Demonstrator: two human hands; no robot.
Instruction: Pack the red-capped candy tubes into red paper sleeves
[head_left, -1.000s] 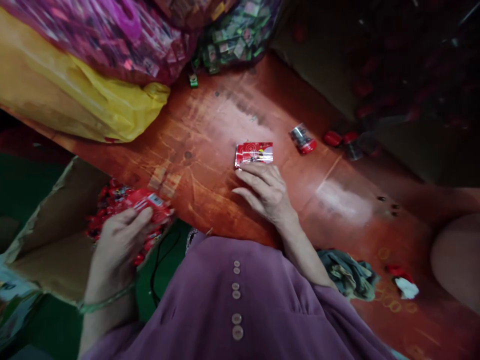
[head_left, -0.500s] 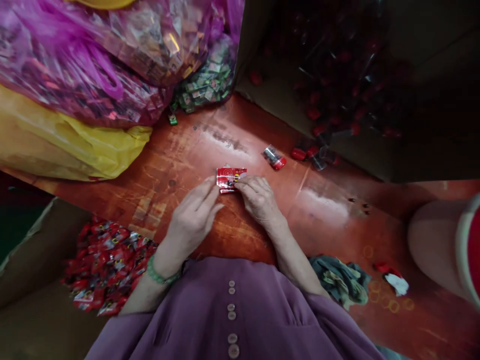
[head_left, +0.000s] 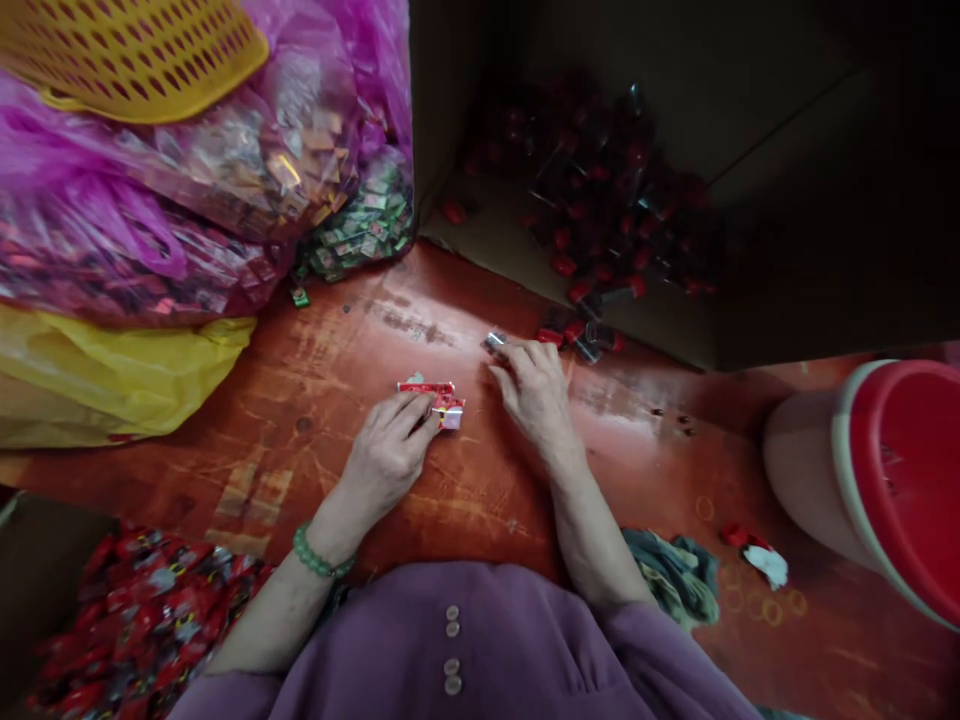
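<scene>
A small red printed packet (head_left: 448, 411) is pinched between the thumb and fingers of my left hand (head_left: 391, 440), just above the table; it looks folded or rolled along its far edge. My right hand (head_left: 538, 395) has its fingers curled over the red-capped end of a small clear container (head_left: 495, 340), which lies on its side. The cap is hidden under the fingers. Similar red-capped containers (head_left: 587, 348) lie just beyond, at the mouth of a dark cardboard box (head_left: 480, 245) with many more inside.
Purple bags (head_left: 232, 230) of small packets, a yellow basket (head_left: 172, 75) and a yellow bag (head_left: 127, 375) crowd the left. Red packets (head_left: 150, 620) fill a carton at lower left. A red-lidded bucket (head_left: 810, 460), a cloth (head_left: 679, 575) and rubber bands (head_left: 771, 610) are at right.
My right hand has left the red packet and moved right and away from me onto the clear container. My left hand keeps the packet, now more folded. The view has shifted.
</scene>
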